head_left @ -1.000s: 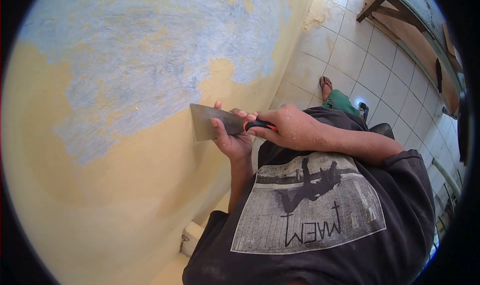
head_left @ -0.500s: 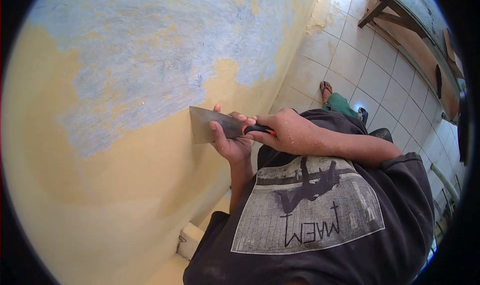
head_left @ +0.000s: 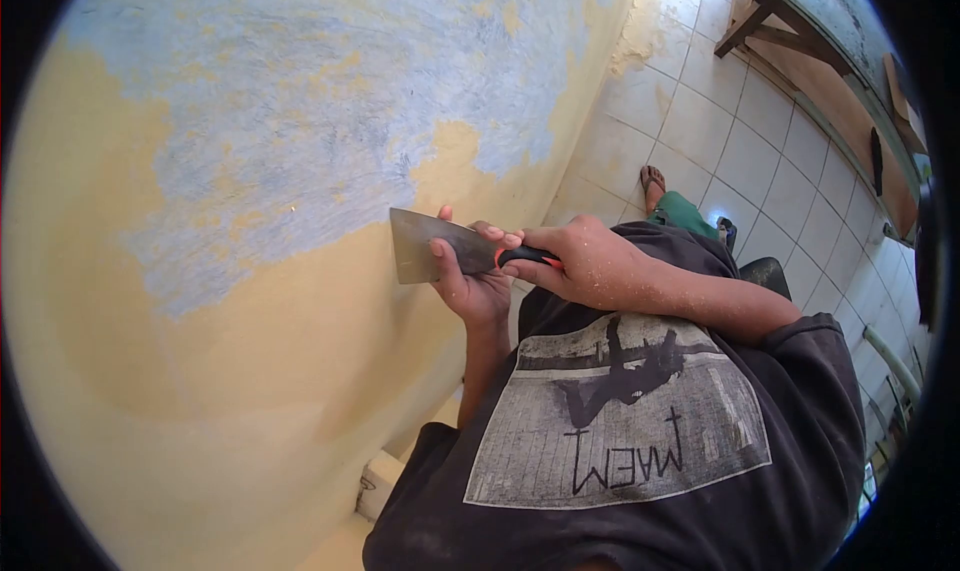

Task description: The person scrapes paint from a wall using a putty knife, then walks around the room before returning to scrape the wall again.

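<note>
A putty knife (head_left: 418, 249) with a broad metal blade and a black and red handle is held in front of the wall. My right hand (head_left: 598, 261), speckled with pale dust, is wrapped round the handle. At the blade is my left hand (head_left: 475, 289), its thumb on the near face and its other fingers partly hidden behind. The blade's wide end points left, overlapping the wall (head_left: 270, 341) in this view. Yellow paint covers the wall's lower part; above it spreads a rough bluish-grey patch (head_left: 300, 141) with bits of yellow left on it.
Pale tiled floor (head_left: 745, 151) runs along the right, with crumbled debris (head_left: 635, 41) by the wall's foot. A wooden-framed piece of furniture (head_left: 815, 41) stands at upper right. My sandalled foot (head_left: 652, 179) is on the tiles. A pale block-like ledge (head_left: 378, 483) juts out at lower left.
Both hands and the putty knife have shifted slightly right in view, along with a small shift of the whole scene. The grip on the knife looks the same.
</note>
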The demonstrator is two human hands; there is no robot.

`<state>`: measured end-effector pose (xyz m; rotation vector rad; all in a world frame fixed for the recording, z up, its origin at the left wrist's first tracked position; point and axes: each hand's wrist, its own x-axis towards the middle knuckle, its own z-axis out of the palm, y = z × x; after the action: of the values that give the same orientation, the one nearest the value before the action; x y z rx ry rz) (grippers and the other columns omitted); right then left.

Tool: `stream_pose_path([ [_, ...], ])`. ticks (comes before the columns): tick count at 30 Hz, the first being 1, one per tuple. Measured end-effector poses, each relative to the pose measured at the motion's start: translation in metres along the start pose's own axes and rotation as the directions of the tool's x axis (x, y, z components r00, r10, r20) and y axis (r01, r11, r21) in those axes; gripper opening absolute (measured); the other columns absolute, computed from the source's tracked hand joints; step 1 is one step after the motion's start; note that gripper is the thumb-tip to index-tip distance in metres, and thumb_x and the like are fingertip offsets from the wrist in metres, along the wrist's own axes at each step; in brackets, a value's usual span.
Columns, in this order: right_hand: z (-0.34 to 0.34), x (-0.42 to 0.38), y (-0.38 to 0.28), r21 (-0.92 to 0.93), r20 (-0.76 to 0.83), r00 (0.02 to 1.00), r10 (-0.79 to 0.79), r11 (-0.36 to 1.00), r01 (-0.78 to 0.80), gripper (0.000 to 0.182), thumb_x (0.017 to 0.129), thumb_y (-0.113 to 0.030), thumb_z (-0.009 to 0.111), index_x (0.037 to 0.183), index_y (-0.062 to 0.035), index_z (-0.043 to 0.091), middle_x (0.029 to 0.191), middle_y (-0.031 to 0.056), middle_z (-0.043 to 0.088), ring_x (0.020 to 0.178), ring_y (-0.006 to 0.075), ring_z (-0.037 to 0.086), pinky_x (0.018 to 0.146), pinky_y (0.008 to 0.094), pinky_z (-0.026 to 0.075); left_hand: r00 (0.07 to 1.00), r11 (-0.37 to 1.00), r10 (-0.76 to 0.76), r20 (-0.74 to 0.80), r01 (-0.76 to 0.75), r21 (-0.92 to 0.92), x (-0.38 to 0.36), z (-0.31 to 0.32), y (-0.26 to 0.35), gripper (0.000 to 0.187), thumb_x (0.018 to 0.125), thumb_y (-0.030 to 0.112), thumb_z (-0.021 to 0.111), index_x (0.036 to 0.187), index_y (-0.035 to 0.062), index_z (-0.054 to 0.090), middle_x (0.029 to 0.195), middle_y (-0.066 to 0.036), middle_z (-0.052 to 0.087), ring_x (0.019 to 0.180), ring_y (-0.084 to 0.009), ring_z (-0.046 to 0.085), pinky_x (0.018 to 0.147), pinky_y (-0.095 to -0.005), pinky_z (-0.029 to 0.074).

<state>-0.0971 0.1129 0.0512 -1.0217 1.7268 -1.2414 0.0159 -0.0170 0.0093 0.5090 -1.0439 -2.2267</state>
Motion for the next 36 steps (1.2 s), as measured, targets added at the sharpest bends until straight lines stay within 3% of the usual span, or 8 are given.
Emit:
stream_pose_path([
  [3, 0.002, 0.002, 0.004, -0.023, -0.023, 0.999, -0.041, 0.999, 0.04, 0.031, 0.087, -0.034, 0.06, 0.098, -0.005, 0.064, 0.061, 0.019, 0.059, 0.06, 0.0394, 0.059, 0.057, 0.0447, 0.047, 0.997, 0.999, 0.032, 0.063, -0.03, -0.041, 0.001, 0.006, 0.012, 0.046, 0.1, 0.039, 0.032, 0.136, 0.0105, 0.03, 0.088, -0.016, 0.06, 0.074, -0.0278, 0.064, 0.075, -0.0468, 0.052],
  [9, -0.001, 0.001, -0.002, 0.048, 0.009, 1.0, 0.001, 0.999, -0.002, 0.031, 0.087, -0.033, 0.06, 0.097, -0.0037, 0.063, 0.061, 0.0191, 0.059, 0.06, 0.0398, 0.059, 0.057, 0.0451, 0.047, 1.0, 0.999, -0.003, 0.013, 0.003, -0.044, 0.001, 0.004, 0.006, 0.046, 0.1, 0.039, 0.031, 0.136, 0.0104, 0.029, 0.087, -0.015, 0.06, 0.074, -0.0282, 0.064, 0.076, -0.0465, 0.053],
  [12, 0.0, 0.003, -0.003, -0.024, 0.009, 0.999, -0.033, 0.999, 0.034, 0.031, 0.087, -0.033, 0.06, 0.097, -0.004, 0.064, 0.061, 0.0192, 0.059, 0.06, 0.0396, 0.059, 0.057, 0.0444, 0.047, 0.998, 0.999, 0.036, 0.046, -0.034, -0.037, 0.0, 0.003, 0.009, 0.047, 0.1, 0.04, 0.032, 0.136, 0.0103, 0.028, 0.086, -0.015, 0.06, 0.075, -0.0277, 0.064, 0.076, -0.0461, 0.053],
  [30, -0.002, 0.004, -0.009, 0.045, 0.024, 1.0, 0.018, 0.999, -0.019, 0.026, 0.088, -0.03, 0.061, 0.099, -0.0062, 0.064, 0.06, 0.0191, 0.057, 0.06, 0.0391, 0.059, 0.056, 0.0407, 0.047, 1.0, 0.999, 0.002, -0.002, -0.002, -0.038, 0.001, 0.003, 0.013, 0.047, 0.1, 0.04, 0.032, 0.137, 0.0124, 0.03, 0.087, -0.016, 0.06, 0.073, -0.0285, 0.063, 0.073, -0.0465, 0.052],
  [33, 0.011, 0.005, -0.005, 0.038, -0.028, 0.997, -0.075, 0.996, 0.076, 0.026, 0.088, -0.03, 0.061, 0.099, -0.0064, 0.064, 0.06, 0.0193, 0.058, 0.06, 0.0386, 0.059, 0.056, 0.0409, 0.047, 1.0, 0.998, -0.003, 0.021, 0.005, -0.07, 0.002, 0.002, 0.018, 0.046, 0.1, 0.039, 0.032, 0.137, 0.0125, 0.03, 0.087, -0.016, 0.06, 0.073, -0.0282, 0.063, 0.073, -0.0465, 0.052],
  [36, 0.006, 0.005, -0.007, 0.005, 0.014, 0.999, -0.029, 1.0, 0.029, 0.028, 0.088, -0.03, 0.061, 0.101, -0.0054, 0.065, 0.061, 0.0203, 0.057, 0.06, 0.0385, 0.059, 0.057, 0.0414, 0.047, 0.999, 0.999, 0.017, 0.035, -0.016, -0.047, 0.003, -0.001, 0.017, 0.046, 0.1, 0.039, 0.033, 0.137, 0.0124, 0.031, 0.088, -0.015, 0.06, 0.073, -0.0278, 0.063, 0.073, -0.0465, 0.052],
])
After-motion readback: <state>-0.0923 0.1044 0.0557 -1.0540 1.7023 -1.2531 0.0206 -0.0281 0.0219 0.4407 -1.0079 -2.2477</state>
